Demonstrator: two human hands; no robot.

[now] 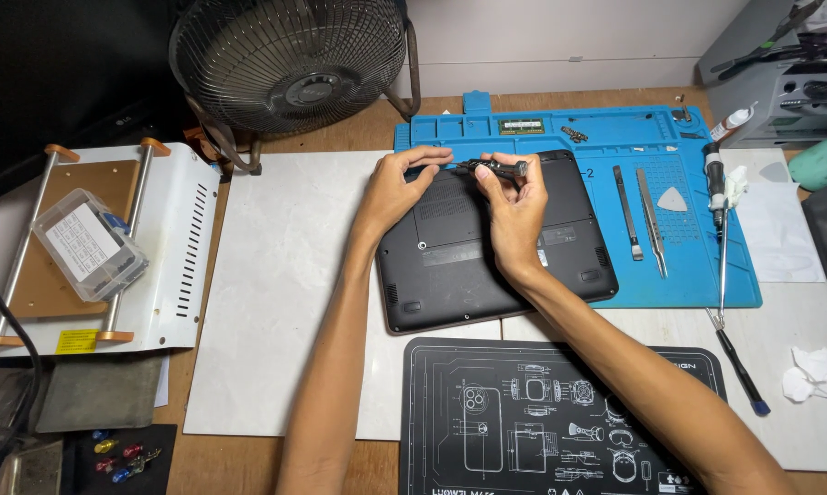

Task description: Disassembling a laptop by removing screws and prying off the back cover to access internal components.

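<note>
A: Progress?

B: Laptop (487, 243) lies belly-up, half on the blue mat (707, 275) at twelve o'clock on my desk (276, 293). Its bottom cover is on; I'd judge the unscrewing barely started.

A: Your grip?

B: Right hand (516, 213) is pinched around the dark screwdriver (494, 167) at the far edge. Left hand (397, 183) steadies that edge, fingertips curled on it, holding nothing.

A: Hidden?

B: The tip and the screw under my fingers.

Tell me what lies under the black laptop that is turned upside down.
The black upturned laptop lies partly on the blue silicone repair mat and partly on the pale marbled board. Whatever is directly beneath its body is hidden by the laptop itself.
</note>
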